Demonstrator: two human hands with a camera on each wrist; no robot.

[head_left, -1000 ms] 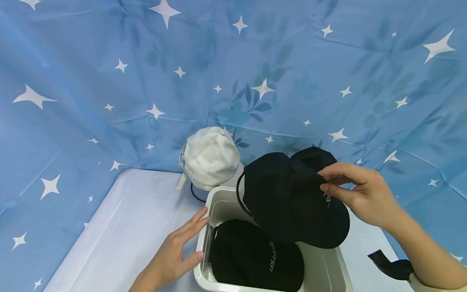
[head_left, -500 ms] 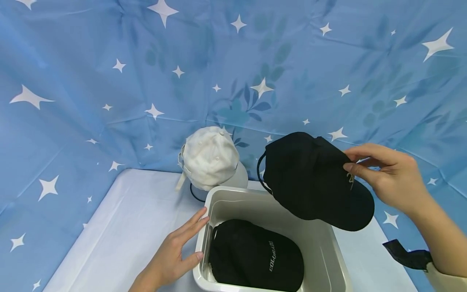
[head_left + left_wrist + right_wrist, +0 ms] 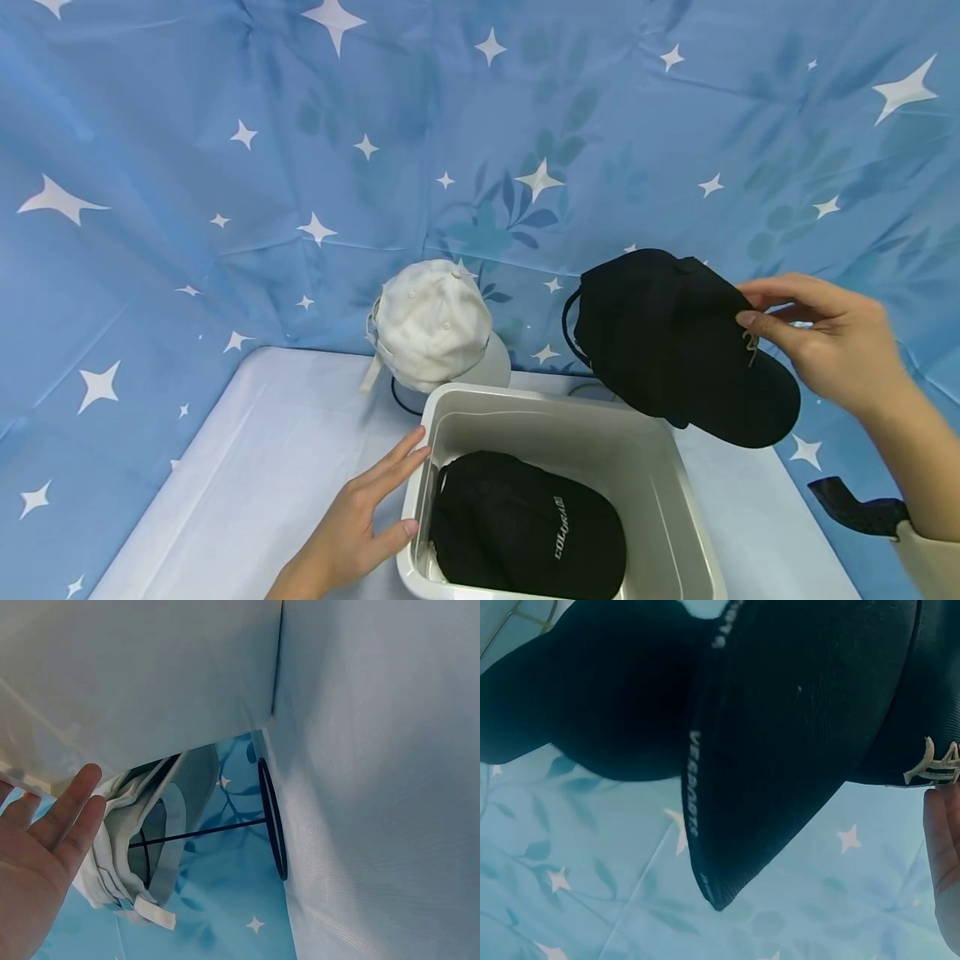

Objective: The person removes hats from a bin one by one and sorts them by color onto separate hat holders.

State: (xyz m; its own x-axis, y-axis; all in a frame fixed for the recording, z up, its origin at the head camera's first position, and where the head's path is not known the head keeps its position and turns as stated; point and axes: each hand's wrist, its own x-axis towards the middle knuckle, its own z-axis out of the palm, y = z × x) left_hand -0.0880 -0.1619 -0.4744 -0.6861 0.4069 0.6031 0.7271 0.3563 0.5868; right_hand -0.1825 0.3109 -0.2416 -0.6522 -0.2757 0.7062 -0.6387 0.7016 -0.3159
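Note:
My right hand point(image 3: 832, 333) pinches a black baseball cap point(image 3: 667, 342) near its front, beside a small gold emblem. The cap is raised beyond the bin's far right corner, its brim pointing right and its strap loop on the left. In the right wrist view, white lettering runs along the brim edge point(image 3: 694, 787). My left hand point(image 3: 363, 504) has its fingers spread, with fingertips at the left rim of a pale grey bin point(image 3: 562, 400). Inside that bin lies another black cap point(image 3: 525, 521) with "COLORADO" lettering.
A cream cap point(image 3: 431, 325) sits on a black wire stand point(image 3: 274, 817) behind the bin's left corner. Another dark cap shape point(image 3: 615, 697) shows beyond the held cap, near a gold-coloured wire point(image 3: 529, 619). A blue star-patterned curtain point(image 3: 262, 167) encloses the white table point(image 3: 285, 417).
My right hand has carried the black cap up and to the right, from over the bin to beyond its far right corner. My left hand has stayed at the rim.

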